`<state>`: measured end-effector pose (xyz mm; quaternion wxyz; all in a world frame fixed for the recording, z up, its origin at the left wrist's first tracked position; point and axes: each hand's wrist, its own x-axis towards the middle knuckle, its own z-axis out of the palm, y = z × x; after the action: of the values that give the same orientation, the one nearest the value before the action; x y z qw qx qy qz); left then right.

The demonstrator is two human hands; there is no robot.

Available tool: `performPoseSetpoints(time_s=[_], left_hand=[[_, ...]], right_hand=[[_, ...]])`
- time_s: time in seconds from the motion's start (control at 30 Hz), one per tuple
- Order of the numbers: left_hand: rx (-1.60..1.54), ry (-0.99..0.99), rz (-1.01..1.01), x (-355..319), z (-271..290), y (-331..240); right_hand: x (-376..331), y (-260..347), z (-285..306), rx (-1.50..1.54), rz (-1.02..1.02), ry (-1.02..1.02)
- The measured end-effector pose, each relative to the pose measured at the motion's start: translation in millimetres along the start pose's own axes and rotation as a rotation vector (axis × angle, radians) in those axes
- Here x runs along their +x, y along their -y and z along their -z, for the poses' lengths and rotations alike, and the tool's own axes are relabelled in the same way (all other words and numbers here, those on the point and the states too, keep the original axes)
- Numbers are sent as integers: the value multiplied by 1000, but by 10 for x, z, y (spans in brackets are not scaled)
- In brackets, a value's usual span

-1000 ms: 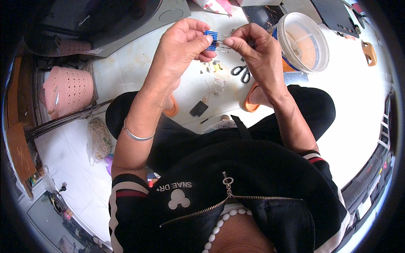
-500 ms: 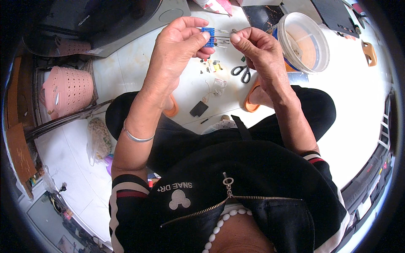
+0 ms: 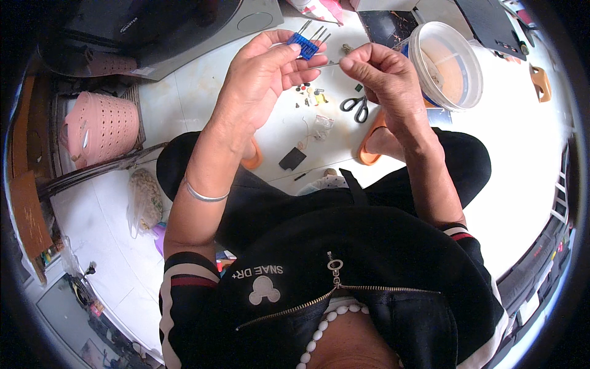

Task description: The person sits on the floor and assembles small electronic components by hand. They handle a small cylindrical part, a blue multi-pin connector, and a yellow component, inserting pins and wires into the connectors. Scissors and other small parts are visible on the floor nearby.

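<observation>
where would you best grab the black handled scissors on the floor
The scissors lie flat on the white floor below the right hand, finger loops toward the person, blades pointing away. Probably best taken by the loops, reaching down from the near side, clear of the small parts beside them.

Both forearms rise from the lower edge of the view and meet near the top centre. The left hand [image 3: 261,74] is raised with its palm turned partly toward the camera, thumb and forefinger pinched together at the top, the other fingers [image 3: 301,64] loosely curled beneath. A thin silver bangle circles the left wrist. The right hand [image 3: 384,77] faces it, close beside, its back toward the camera, thumb and forefinger pressed together, remaining fingers folded in.
</observation>
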<state>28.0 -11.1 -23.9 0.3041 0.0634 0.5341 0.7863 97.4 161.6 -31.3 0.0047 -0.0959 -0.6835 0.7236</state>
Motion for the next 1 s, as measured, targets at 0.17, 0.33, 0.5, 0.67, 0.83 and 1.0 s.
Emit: performPoseSetpoints(time_s=[0.17, 0.33, 0.5, 0.67, 0.83, 1.0], left_hand=[[-24, 33, 14, 2, -7, 25], [27, 113, 67, -1, -11, 73], [192, 129, 55, 22, -34, 98], [212, 154, 43, 0, -37, 136], [120, 33, 201, -10, -155, 61], [152, 44, 184, -29, -171, 44]], right_hand=[[6, 26, 16, -139, 82, -7], [44, -58, 31, -200, 148, -17], [83, -59, 48, -230, 173, -40], [36, 95, -12, -92, -128, -59], [34, 59, -19, 41, -156, -63], [43, 50, -42, 16, -141, -59]])
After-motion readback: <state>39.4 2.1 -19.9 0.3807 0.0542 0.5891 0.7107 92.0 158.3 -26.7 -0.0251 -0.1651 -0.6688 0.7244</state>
